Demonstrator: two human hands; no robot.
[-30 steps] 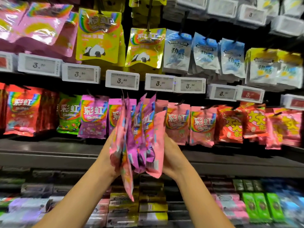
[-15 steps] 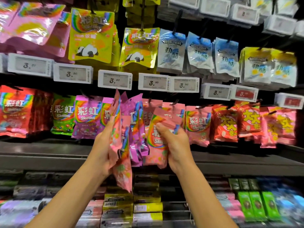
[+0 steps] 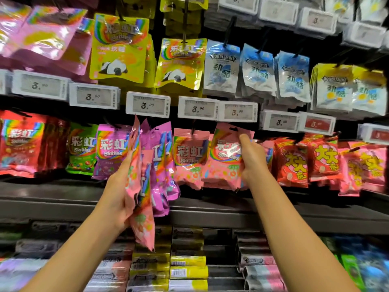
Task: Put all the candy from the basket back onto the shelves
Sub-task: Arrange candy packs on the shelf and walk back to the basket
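A fanned bunch of pink and purple foil candy bags (image 3: 147, 175) is gripped by the left hand (image 3: 117, 199); a single pink Skittles bag (image 3: 225, 159), at the shelf hooks, is pinched by the right hand (image 3: 251, 159).

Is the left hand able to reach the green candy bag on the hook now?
Probably not as it is. The left hand grips a bundle of pink and purple candy bags, so its fingers are busy. The green candy bag hangs close by to its left, with nothing in front.

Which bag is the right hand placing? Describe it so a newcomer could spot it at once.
On the middle row of hanging Skittles bags, under the white price tags, find the pink ones. It is the pink Skittles bag that the right hand grips; unlike its neighbours it hangs tilted.
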